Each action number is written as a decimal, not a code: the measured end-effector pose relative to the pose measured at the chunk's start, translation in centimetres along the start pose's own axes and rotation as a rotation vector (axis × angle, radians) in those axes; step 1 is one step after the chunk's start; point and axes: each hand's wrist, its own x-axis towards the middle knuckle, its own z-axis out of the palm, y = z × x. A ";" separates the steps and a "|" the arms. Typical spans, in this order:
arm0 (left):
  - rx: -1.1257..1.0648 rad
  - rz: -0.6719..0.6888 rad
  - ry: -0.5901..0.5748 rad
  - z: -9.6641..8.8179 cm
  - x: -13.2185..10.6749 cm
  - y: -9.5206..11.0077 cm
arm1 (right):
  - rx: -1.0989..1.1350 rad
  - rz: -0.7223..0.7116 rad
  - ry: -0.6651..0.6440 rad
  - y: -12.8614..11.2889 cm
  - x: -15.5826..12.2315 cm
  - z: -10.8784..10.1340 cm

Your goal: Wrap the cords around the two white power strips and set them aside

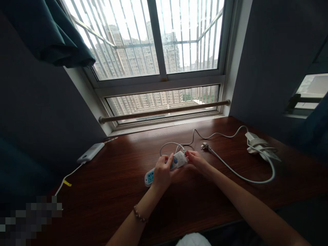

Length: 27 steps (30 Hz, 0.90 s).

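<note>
A white power strip with blue socket panels and a blue button is held tilted above the dark wooden table. My left hand is wrapped round its middle and hides part of the sockets. At the strip's right end, beside its white cord, the fingers of my right hand are closed in a pinch. Those fingertips touch the strip; whether they also grip the cord cannot be made out. The cord loops up behind both hands.
A grey plug lies right of my hands, its cable curving to a coiled white cord bundle. A white box-shaped device with a cable lies at the left. Behind the table is a barred window with a horizontal rail.
</note>
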 end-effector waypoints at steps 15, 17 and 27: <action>-1.731 -0.563 -0.705 0.0 -0.2 -0.3 | 0.281 -0.021 -0.292 -1.9 -1.8 1.9; -1.731 -0.612 -0.826 1.1 -0.8 -0.6 | 0.287 -0.014 -0.314 -2.2 -1.9 2.2; -1.760 -0.740 -1.079 2.1 -1.8 0.2 | 0.284 0.005 -0.408 -2.8 -2.6 2.9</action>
